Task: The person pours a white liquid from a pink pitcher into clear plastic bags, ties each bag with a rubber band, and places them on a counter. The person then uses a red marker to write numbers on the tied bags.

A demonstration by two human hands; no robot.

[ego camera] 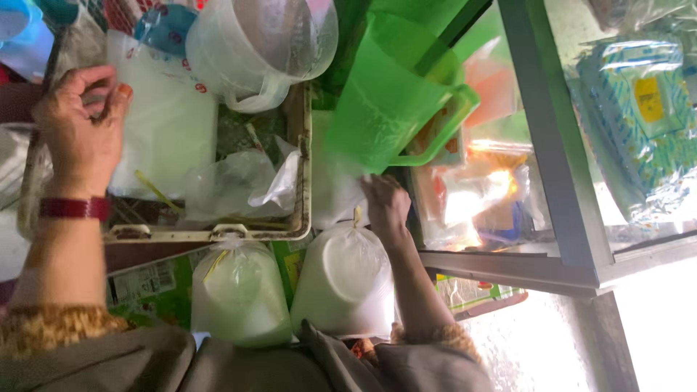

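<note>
My left hand (80,127), a red band at its wrist, pinches the edge of a large white plastic bag (170,123) that lies in a worn cream tray (218,234). My right hand (385,207) is curled on a clear plastic bag (335,190) just under the base of a green translucent jug (392,94). A clear plastic jug (261,43) rests tipped in the tray beside the white bag. Two tied bags filled with something white (239,297) (345,279) sit close to my body, between my arms.
A grey metal-framed glass cabinet (552,145) fills the right side, with packets and wrapped goods behind the glass. Crumpled clear bags (243,181) lie in the tray. Blue plastic items (25,33) crowd the far left corner.
</note>
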